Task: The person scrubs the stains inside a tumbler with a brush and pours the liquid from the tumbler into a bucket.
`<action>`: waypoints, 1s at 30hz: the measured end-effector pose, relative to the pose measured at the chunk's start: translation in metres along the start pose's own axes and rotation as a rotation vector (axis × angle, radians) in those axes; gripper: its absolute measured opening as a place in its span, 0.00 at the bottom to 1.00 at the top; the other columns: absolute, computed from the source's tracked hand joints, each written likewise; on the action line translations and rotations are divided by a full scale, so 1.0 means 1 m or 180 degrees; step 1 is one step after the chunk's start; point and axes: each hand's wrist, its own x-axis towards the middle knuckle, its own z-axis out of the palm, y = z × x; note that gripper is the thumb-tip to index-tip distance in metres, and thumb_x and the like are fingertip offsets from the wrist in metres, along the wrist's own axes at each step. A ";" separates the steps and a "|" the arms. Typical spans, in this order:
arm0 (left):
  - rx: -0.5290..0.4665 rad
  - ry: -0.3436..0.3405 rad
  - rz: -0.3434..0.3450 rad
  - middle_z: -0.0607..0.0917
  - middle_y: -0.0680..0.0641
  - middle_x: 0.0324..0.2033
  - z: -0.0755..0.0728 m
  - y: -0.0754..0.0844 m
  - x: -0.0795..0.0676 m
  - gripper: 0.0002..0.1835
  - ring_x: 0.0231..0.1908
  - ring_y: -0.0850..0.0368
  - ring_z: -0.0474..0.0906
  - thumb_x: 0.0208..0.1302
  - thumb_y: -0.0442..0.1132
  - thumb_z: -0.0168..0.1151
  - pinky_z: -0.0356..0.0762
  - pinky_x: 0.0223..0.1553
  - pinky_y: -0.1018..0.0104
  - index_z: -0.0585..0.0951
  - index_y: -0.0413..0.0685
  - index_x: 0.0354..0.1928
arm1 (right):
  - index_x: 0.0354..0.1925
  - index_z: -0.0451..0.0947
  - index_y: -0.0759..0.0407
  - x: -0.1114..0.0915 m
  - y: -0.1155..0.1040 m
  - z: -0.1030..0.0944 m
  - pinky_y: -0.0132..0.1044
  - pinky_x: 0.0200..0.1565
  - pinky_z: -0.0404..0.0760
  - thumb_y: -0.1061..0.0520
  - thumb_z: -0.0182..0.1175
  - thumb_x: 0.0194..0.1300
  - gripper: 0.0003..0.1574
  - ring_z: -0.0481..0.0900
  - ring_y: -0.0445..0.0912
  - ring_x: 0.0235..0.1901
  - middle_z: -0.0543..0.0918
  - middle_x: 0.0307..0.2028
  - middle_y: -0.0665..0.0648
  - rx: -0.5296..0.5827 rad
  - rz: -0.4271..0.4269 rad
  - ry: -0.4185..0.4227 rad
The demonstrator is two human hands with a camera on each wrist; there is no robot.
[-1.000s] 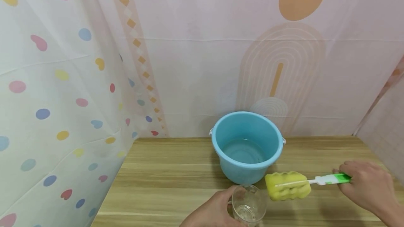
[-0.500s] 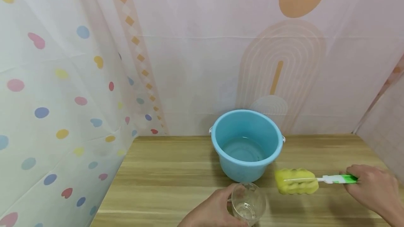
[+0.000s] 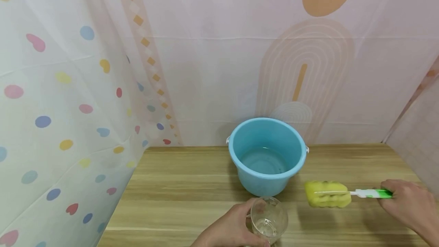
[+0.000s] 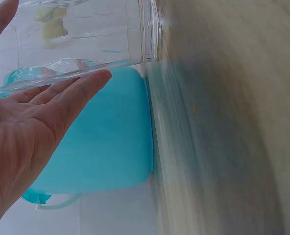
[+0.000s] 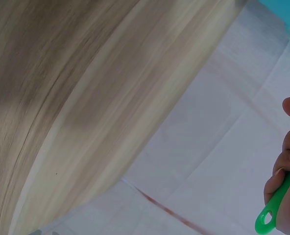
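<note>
A clear glass mug point(image 3: 269, 220) stands on the wooden table near its front. My left hand point(image 3: 233, 224) holds it from the left, thumb on the near side and fingers on the far side. In the left wrist view, the fingers lie along the wall of the mug point(image 4: 86, 39), whose base meets the tabletop. To the right, my right hand point(image 3: 408, 201) grips the green and white handle of a sponge bottle brush point(image 3: 327, 194). Its yellow sponge head is held above the table, pointing left. The right wrist view shows curled fingers point(image 5: 287, 156) and the green handle end point(image 5: 270, 218).
Behind the mug stands a light blue bucket point(image 3: 264, 184) with some water inside. The wooden table point(image 3: 171, 186) ends at a pale patterned curtain point(image 3: 205, 87) at the back, and a dotted curtain point(image 3: 68, 125) hangs on the left.
My right hand has moved right with the brush, taking the sponge head away from the mug. The left hand and mug stay nearly in place, and the view has shifted slightly.
</note>
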 end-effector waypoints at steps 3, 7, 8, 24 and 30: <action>-0.0004 -0.0001 0.0017 0.82 0.61 0.58 0.000 -0.001 0.000 0.38 0.57 0.63 0.78 0.56 0.45 0.83 0.76 0.59 0.65 0.74 0.67 0.67 | 0.15 0.63 0.43 0.000 0.002 0.000 0.32 0.20 0.54 0.69 0.64 0.41 0.25 0.51 0.36 0.17 0.57 0.16 0.41 0.0008 0.0063 -0.0069; -0.0010 0.0003 0.0022 0.82 0.61 0.58 0.000 0.000 0.000 0.38 0.58 0.63 0.78 0.55 0.45 0.83 0.76 0.60 0.65 0.74 0.67 0.67 | 0.14 0.63 0.44 -0.001 0.006 0.001 0.31 0.19 0.54 0.69 0.65 0.42 0.25 0.51 0.35 0.17 0.57 0.15 0.41 0.0002 0.0072 -0.0098; -0.0014 0.0002 0.0031 0.82 0.61 0.58 0.000 0.000 0.000 0.38 0.58 0.63 0.78 0.55 0.45 0.83 0.76 0.60 0.65 0.74 0.67 0.67 | 0.14 0.63 0.44 -0.001 0.007 0.002 0.31 0.19 0.54 0.69 0.65 0.41 0.25 0.50 0.35 0.17 0.57 0.15 0.41 0.0004 0.0056 -0.0080; -0.0109 -0.0008 0.0062 0.81 0.59 0.61 0.001 -0.001 -0.002 0.40 0.61 0.61 0.77 0.57 0.44 0.82 0.75 0.61 0.65 0.73 0.69 0.70 | 0.14 0.61 0.47 -0.019 0.028 0.020 0.31 0.18 0.54 0.67 0.66 0.34 0.24 0.48 0.33 0.17 0.55 0.14 0.39 0.0043 0.0010 0.0020; -0.0021 0.0019 0.0104 0.82 0.59 0.61 0.001 -0.001 -0.002 0.40 0.61 0.61 0.76 0.57 0.45 0.82 0.73 0.62 0.65 0.73 0.69 0.70 | 0.15 0.61 0.48 -0.021 0.032 0.021 0.31 0.19 0.55 0.71 0.65 0.41 0.25 0.49 0.35 0.16 0.56 0.14 0.43 0.0066 0.0254 -0.0389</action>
